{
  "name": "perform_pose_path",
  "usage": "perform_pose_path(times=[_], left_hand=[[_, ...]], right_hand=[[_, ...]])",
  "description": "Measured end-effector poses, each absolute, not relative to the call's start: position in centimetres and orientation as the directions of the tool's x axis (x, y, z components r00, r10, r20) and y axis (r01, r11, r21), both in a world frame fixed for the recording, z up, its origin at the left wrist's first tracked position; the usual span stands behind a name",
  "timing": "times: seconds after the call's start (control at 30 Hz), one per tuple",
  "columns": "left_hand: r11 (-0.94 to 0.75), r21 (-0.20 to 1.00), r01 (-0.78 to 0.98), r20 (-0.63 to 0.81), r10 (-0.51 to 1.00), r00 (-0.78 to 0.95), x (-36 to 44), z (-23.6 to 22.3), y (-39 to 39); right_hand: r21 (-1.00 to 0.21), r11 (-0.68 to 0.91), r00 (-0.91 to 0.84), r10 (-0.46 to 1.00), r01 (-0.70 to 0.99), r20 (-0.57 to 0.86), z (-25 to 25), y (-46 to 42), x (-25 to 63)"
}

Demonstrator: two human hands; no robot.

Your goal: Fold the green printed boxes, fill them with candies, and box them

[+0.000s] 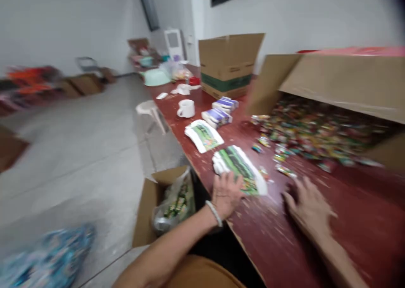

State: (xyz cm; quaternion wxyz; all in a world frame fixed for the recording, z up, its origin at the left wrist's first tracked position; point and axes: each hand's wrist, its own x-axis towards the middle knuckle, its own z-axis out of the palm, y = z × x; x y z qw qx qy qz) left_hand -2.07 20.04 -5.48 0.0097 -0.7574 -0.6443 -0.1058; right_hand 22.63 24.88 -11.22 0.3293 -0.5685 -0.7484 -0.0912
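Note:
My left hand (227,195), with a pale bracelet at the wrist, rests with fingers stretched out on the near end of a stack of printed plastic bags (236,163). The bags are white with a green picture. To the right, my right hand (310,205) hovers over or lies on the red table (272,233), fingers spread and holding nothing. Just beyond its fingertips are several loose wrapped candies (284,169). A second, smaller stack of the same bags (204,136) lies farther along the table.
An open cardboard box (341,83) on its side spills wrapped candies at the right. Behind the bags stand purple-and-white packs (217,117), a white mug (186,108) and another carton (226,68). On the floor, a box (144,216) holds a plastic bag of packets. A stool (148,107) stands beside the table.

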Motion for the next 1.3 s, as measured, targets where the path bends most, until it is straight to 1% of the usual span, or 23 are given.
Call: perform_pose_path(times=[0.07,0.1,0.13,0.2,0.23,0.27,0.33,0.4,0.53,0.6,0.73,0.9,1.03,1.1,1.13,1.17,1.2,1.23,1.27,1.3], left_hand=[[-0.174,0.093,0.98,0.163,0.974,0.157,-1.9,-5.8,20.3],[-0.187,0.104,0.977,0.164,0.972,0.168,-1.8,-6.0,20.4],[-0.188,0.107,0.976,0.169,0.971,0.168,-1.8,-6.1,20.5],[-0.188,0.116,0.975,0.178,0.97,0.165,-1.7,-6.0,20.7],[-0.187,0.113,0.976,0.178,0.97,0.165,-1.7,-5.8,20.7],[-0.188,0.108,0.976,0.173,0.97,0.168,-1.7,-5.6,20.8],[-0.192,0.097,0.977,0.152,0.972,0.177,-1.7,-5.1,21.1],[-0.186,0.087,0.979,0.138,0.975,0.173,-1.7,-4.8,21.2],[-0.17,0.072,0.983,0.161,0.974,0.157,-1.7,-4.7,21.3],[-0.172,0.068,0.983,0.173,0.972,0.158,-1.6,-4.8,21.2],[-0.185,0.061,0.981,0.157,0.972,0.174,-1.6,-4.6,21.3],[-0.181,0.095,0.979,0.19,0.969,0.16,-1.6,-4.5,21.5],[-0.19,0.134,0.973,0.238,0.959,0.155,-1.5,-4.7,21.2],[-0.22,0.192,0.956,0.245,0.954,0.171,-1.6,-4.4,20.9],[-0.231,0.253,0.94,0.231,0.957,0.173,-1.8,-4.0,20.7],[-0.235,0.346,0.908,0.194,0.965,0.176,-2.0,-3.5,20.5],[-0.234,0.472,0.85,0.128,0.972,0.197,-2.3,-2.8,20.3],[-0.217,0.619,0.755,0.034,0.968,0.25,-2.6,-2.2,20.2],[-0.166,0.764,0.624,-0.073,0.938,0.339,-3.0,-1.5,20.0],[-0.075,0.878,0.472,-0.17,0.873,0.456,-3.3,-1.0,19.9]], right_hand=[[-0.233,0.219,-0.05,0.822,0.948,0.568,-10.5,23.9,23.2],[-0.242,0.198,-0.035,0.836,0.95,0.548,-10.2,23.5,22.6],[-0.26,0.203,-0.036,0.847,0.944,0.53,-9.9,23.2,21.5],[-0.332,0.275,-0.084,0.868,0.903,0.489,-9.3,22.7,18.8],[-0.376,0.309,-0.123,0.888,0.874,0.444,-9.0,22.5,17.4],[-0.408,0.296,-0.132,0.914,0.863,0.383,-8.7,22.4,16.2],[-0.426,0.184,-0.082,0.965,0.886,0.248,-8.1,22.5,14.5],[-0.424,0.084,-0.02,0.988,0.902,0.154,-7.7,22.9,13.8],[-0.493,0.003,0.037,0.997,0.87,0.07,-7.3,23.4,14.0],[-0.526,-0.013,0.043,0.998,0.85,0.045,-7.3,23.3,14.1],[-0.56,-0.016,0.069,0.995,0.828,0.072,-7.2,22.6,13.6],[-0.685,-0.058,0.114,0.993,0.726,0.036,-7.2,22.7,13.3],[-0.748,-0.022,0.134,0.987,0.663,0.09,-7.1,22.8,13.6],[-0.774,0.023,0.127,0.983,0.633,0.132,-6.7,22.3,14.1],[-0.786,0.055,0.114,0.981,0.616,0.158,-6.3,22.0,14.4],[-0.799,0.104,0.084,0.978,0.592,0.189,-5.8,21.6,14.7],[-0.813,0.167,0.04,0.973,0.558,0.227,-5.2,21.2,15.0],[-0.823,0.239,-0.016,0.963,0.515,0.27,-4.5,20.8,15.4],[-0.827,0.312,-0.079,0.947,0.467,0.313,-3.7,20.4,15.7],[-0.827,0.376,-0.144,0.926,0.418,0.349,-2.9,20.1,16.0]])
